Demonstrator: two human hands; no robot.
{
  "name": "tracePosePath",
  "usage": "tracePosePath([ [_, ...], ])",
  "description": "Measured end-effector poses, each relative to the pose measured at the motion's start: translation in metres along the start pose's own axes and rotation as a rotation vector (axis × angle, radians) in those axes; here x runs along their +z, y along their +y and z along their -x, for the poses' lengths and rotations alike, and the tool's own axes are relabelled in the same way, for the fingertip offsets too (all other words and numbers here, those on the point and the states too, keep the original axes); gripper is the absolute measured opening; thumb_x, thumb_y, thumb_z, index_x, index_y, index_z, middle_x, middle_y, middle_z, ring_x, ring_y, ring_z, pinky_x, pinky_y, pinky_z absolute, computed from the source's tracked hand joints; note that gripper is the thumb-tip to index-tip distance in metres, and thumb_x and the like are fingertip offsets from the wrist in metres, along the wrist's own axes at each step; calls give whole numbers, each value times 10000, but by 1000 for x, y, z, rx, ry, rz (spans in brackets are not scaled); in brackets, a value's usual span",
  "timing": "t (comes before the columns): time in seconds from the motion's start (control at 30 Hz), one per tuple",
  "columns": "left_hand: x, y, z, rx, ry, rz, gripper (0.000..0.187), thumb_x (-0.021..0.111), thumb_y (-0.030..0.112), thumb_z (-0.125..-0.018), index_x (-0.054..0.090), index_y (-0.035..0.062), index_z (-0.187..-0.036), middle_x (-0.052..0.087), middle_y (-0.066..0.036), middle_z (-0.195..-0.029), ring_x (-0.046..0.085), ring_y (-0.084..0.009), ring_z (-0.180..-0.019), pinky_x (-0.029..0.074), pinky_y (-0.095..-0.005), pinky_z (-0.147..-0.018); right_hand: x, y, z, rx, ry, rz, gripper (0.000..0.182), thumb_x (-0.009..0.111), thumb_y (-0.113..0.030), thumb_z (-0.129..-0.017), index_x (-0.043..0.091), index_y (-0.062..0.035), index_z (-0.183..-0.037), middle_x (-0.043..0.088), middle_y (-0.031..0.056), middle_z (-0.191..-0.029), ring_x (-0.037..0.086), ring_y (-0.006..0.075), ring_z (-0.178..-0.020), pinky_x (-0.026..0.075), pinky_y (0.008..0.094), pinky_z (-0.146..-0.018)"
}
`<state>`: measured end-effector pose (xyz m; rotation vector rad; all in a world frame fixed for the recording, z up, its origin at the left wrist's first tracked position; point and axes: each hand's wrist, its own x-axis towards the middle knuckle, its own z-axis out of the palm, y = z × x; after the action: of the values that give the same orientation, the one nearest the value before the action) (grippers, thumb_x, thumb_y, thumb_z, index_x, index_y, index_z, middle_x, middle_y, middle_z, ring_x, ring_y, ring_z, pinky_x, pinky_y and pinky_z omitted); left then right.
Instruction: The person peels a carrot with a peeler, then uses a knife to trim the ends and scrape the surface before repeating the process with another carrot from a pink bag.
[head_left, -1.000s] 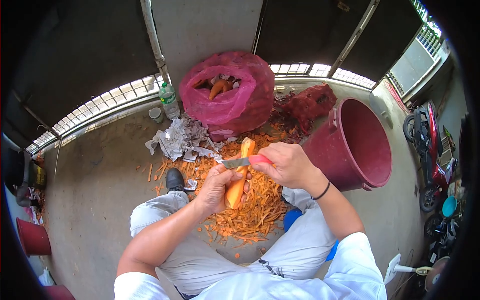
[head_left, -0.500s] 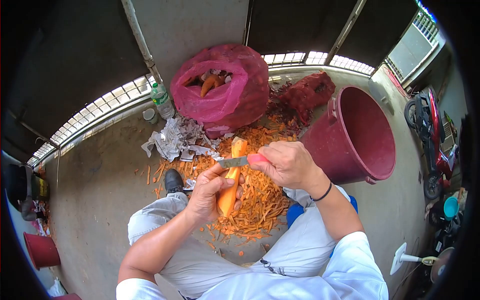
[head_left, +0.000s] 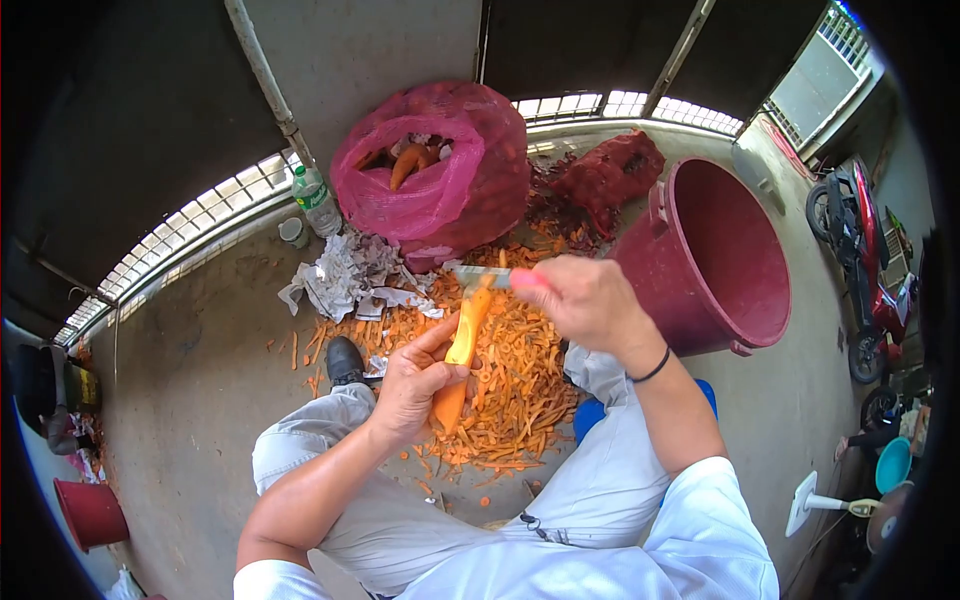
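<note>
Carrot [head_left: 463,345], orange and pared bare along its visible face, sits in the left hand [head_left: 413,385], whose fingers I record as closed round its lower part. It is held aslant over a heap of peelings [head_left: 515,390] on the concrete floor [head_left: 200,400]. The right hand [head_left: 585,305] grips the red handle of a knife [head_left: 485,277]; the blade lies across the carrot's upper end, and from my feed I cannot tell whether they touch.

Containers, nearest outward: a pink mesh sack [head_left: 480,215], bulging, mouth folded open, with carrots and pale scraps showing inside. Beside it I note a red mesh sack [head_left: 610,180], lying slack, contents not identifiable. A large maroon bin [head_left: 720,250] stands right of the heap, its inner wall in view. Near crumpled paper [head_left: 350,275] stand a green-capped clear bottle [head_left: 317,205] and a cup [head_left: 293,232]; I cannot determine the cup's contents.
</note>
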<state>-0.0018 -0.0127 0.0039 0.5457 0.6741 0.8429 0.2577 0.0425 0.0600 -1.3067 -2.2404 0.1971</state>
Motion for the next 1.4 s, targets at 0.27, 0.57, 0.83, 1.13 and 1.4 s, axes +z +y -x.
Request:
tracePosePath([
  [0.27,-5,-19,-10,131,102,-180,564,736,-34,-876,552,17,-1407,683,-95,-1042,696,-178,-800,626,-329,-644,8,-9,10,-86,-104,-111,354,672,-364,-982,661,-70,-783,656,133,-715,675,335,-659,533,451,-582],
  [0.57,3,-14,-4,30,82,-97,533,767,-18,-872,572,-12,-1368,680,-72,-1017,691,-146,-823,619,-319,-639,17,-7,14,-127,-31,15,363,715,-375,-937,625,-75,-754,639,111,-687,661,317,-636,513,445,-549],
  [0.83,2,-12,-4,43,93,-190,617,771,-25,-859,546,-1,-1434,670,-51,-1005,668,-135,-803,600,-305,-639,9,5,15,-72,-76,-7,342,736,-350,-923,625,-74,-754,627,111,-693,653,326,-651,497,446,-560],
  [1.13,5,-18,-1,108,131,-237,649,784,-59,-852,535,-4,-1450,678,-53,-1055,666,-111,-850,610,-293,-665,-2,28,11,234,-73,-188,374,672,-414,-976,704,-83,-806,686,135,-755,687,342,-687,529,451,-604],
  [1.4,4,-26,-4,155,214,-383,647,772,-73,-864,528,-15,-1460,706,-69,-1102,674,-105,-822,598,-265,-658,15,-13,16,-65,-169,-10,403,639,-420,-990,660,-68,-795,675,134,-728,692,349,-689,547,462,-605],
])
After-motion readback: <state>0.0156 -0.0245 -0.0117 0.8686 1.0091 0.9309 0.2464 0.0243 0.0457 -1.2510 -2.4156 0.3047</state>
